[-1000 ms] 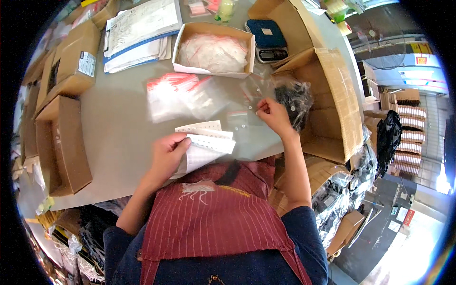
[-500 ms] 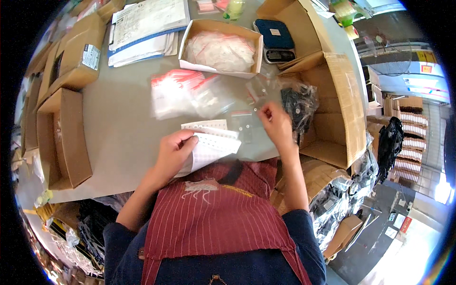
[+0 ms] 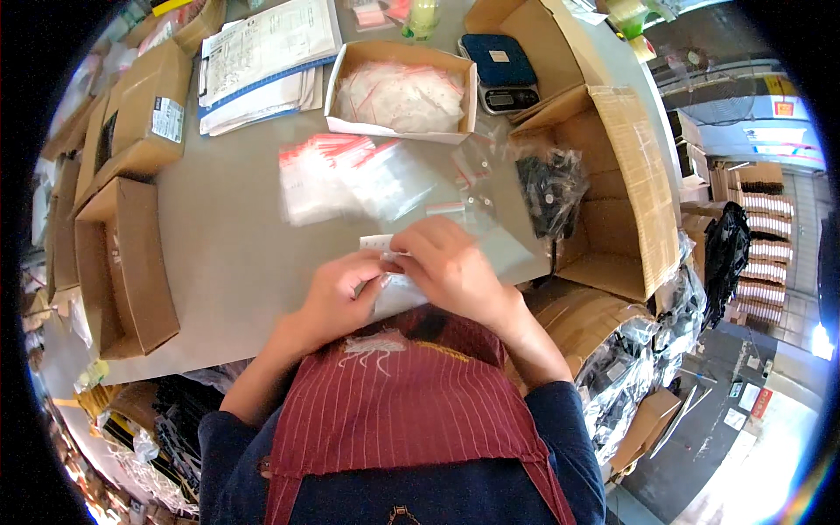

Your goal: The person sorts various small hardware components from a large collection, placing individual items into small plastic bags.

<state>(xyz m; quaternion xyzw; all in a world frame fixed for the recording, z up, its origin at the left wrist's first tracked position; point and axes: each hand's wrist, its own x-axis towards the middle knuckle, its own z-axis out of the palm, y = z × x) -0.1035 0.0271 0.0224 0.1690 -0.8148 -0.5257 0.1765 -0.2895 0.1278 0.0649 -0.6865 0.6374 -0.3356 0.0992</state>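
Observation:
Close above the apron, my left hand (image 3: pixel 344 293) pinches a white sheet of small stickers (image 3: pixel 374 243), which is bent and mostly covered by my fingers. My right hand (image 3: pixel 448 267) is bent over the same sheet, its fingers closed and meeting my left fingertips; what they pinch is hidden. Just beyond my right hand lie small clear zip bags (image 3: pixel 475 175) with red strips and little round white dots on them. Left of these, a fanned stack of clear zip bags (image 3: pixel 324 179) with red tops rests on the grey table (image 3: pixel 227 236).
A white-edged carton (image 3: pixel 402 133) full of zip bags stands behind the stack, beside a blue-topped scale (image 3: pixel 499 66). Clipboards with papers (image 3: pixel 267 52) lie back left. An open cardboard box (image 3: pixel 612 201) and a black bagged bundle (image 3: pixel 549 188) flank the right; a narrow carton (image 3: pixel 131 271) stands left.
My right hand has moved from above the small bags left and toward me, onto the sticker sheet. My left hand has shifted slightly right, still holding the sheet.

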